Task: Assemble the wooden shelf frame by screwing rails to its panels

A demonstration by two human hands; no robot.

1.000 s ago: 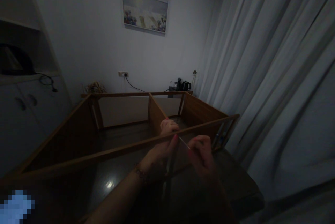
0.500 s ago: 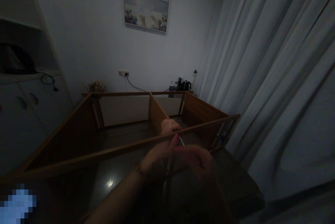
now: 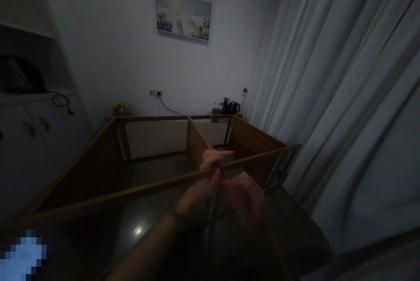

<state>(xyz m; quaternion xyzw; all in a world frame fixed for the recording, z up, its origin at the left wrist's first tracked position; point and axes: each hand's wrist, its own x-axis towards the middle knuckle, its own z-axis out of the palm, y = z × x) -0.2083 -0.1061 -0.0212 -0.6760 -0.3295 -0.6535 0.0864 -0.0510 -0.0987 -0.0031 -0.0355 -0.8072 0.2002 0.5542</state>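
My left hand [image 3: 205,187] is wrapped around the front rail [image 3: 138,190] of a brown wooden furniture frame, where a middle divider board [image 3: 198,136] meets it. Its thumb presses on the near side; the fingers lie over the far side, with the index finger stretched out to the right. Just right of that thumb is my right hand [image 3: 247,198], its fingers pinched at the rail. A thin metal rod [image 3: 225,175] shows faintly at its fingertips, close to the joint. Dim light and blur hide the rod's exact kind.
A dark tabletop [image 3: 288,219] lies under the frame. The frame's right side panel [image 3: 254,136] stands near a long grey curtain [image 3: 311,75]. At the back are a black coffee maker [image 3: 225,105] and a wall socket [image 3: 155,92]. White cabinets [image 3: 42,141] stand on the left.
My left index finger has stretched out to the right beyond the rail. My right hand has turned and shifted slightly, staying by the joint. The frame has stayed in place.
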